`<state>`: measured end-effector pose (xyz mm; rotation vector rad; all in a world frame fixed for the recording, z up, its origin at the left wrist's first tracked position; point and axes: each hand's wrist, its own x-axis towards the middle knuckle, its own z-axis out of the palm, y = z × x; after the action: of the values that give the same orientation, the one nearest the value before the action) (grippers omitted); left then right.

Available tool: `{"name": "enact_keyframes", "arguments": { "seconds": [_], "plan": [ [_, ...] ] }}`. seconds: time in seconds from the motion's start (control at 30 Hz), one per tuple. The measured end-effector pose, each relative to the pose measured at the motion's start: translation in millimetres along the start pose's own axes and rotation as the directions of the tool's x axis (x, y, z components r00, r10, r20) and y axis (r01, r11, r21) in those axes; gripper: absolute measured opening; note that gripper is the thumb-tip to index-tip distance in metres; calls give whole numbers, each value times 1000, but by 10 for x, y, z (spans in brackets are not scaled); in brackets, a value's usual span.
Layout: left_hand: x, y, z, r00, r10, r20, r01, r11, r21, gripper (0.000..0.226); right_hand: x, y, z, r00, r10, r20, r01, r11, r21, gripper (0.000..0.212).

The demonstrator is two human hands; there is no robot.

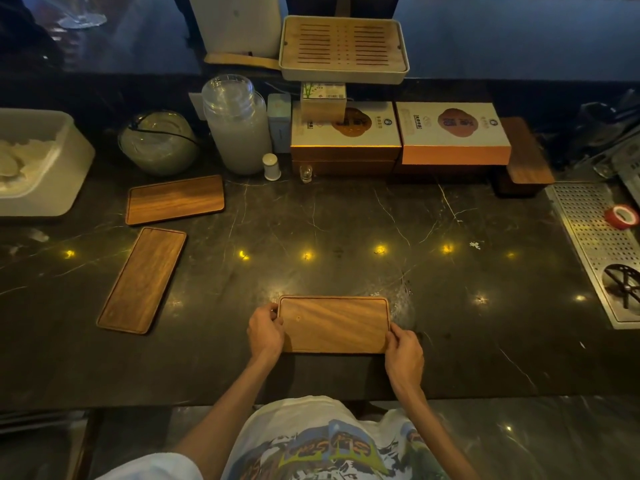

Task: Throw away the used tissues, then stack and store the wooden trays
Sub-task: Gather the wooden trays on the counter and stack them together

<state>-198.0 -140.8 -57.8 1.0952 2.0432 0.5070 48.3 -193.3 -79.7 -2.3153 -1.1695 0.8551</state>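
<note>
Both hands (334,336) gripping tray (334,325) ends (left, right)

Counter: a dark marble top (346,220) with pale veins is stretching across the view.
Light: the room is lying dim, and small yellow points (380,250) are glinting in a row on the stone.
Floor: dark glossy tiles (519,438) are showing below the counter edge.
Right side: a perforated metal drain board (585,230) is sitting in the counter.
Back: a raised dark ledge (502,36) is running behind.
</note>
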Motion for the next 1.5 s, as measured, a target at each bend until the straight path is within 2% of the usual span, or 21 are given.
{"name": "enact_keyframes", "arguments": {
  "seconds": [0.33, 0.43, 0.5, 0.57, 0.67, 0.77, 0.87, 0.97, 1.03, 1.13, 1.2, 1.27, 1.4, 1.5],
  "plan": [
    [26, -76, -84, 998, 6, 61, -1, 997, -72, 27, 38, -3, -2, 999, 32, 28, -31, 999, -40, 37],
    [83, -112, -172, 995, -2, 96, 11, 996, -93, 31, 17, -75, -36, 998, 58, 6, -56, 989, -133, 40],
    [160, -180, -335, 998, -24, 50, 31, 989, -142, 34, 17, -205, -42, 998, -23, -65, 7, 971, -240, 43],
    [275, -313, -613, 993, -77, -89, 55, 973, -226, 30, 69, -487, 52, 981, -179, -71, 150, 944, -295, 42],
    [507, -596, -1141, 915, -243, -322, 135, 937, -323, 24, 229, -1217, 444, 926, -359, 114, 377, 896, -234, 39],
    [748, -980, -1682, 795, -429, -429, 271, 884, -381, 33, 288, -2179, 1083, 805, -490, 335, 566, 803, -186, 38],
    [933, -1280, -2030, 717, -570, -400, 398, 807, -437, 46, 188, -3024, 1724, 679, -531, 506, 693, 692, -203, 42],
    [1089, -1446, -2175, 688, -669, -282, 473, 707, -525, 50, 62, -3657, 2288, 597, -492, 634, 759, 603, -246, 42],
    [1160, -1518, -2206, 678, -704, -211, 503, 654, -566, 50, 15, -3950, 2582, 552, -459, 696, 771, 599, -217, 43],
    [1197, -1596, -2210, 693, -704, -154, 500, 624, -601, 46, 0, -4205, 2876, 493, -353, 795, 730, 665, -157, 71],
    [1192, -1627, -2200, 706, -693, -147, 483, 623, -615, 40, 39, -4277, 2975, 495, -265, 828, 664, 729, -164, 80],
    [1175, -1638, -2177, 711, -688, -143, 470, 617, -631, 35, 100, -4279, 3002, 508, -216, 834, 621, 763, -180, 78],
    [1113, -1600, -2162, 736, -667, -115, 438, 599, -670, 42, 191, -4190, 2865, 581, -227, 782, 577, 792, -199, 62],
    [1047, -1574, -2197, 764, -640, -84, 430, 602, -672, 45, 286, -3985, 2570, 636, -254, 729, 496, 858, -133, 42]
  ]
}}
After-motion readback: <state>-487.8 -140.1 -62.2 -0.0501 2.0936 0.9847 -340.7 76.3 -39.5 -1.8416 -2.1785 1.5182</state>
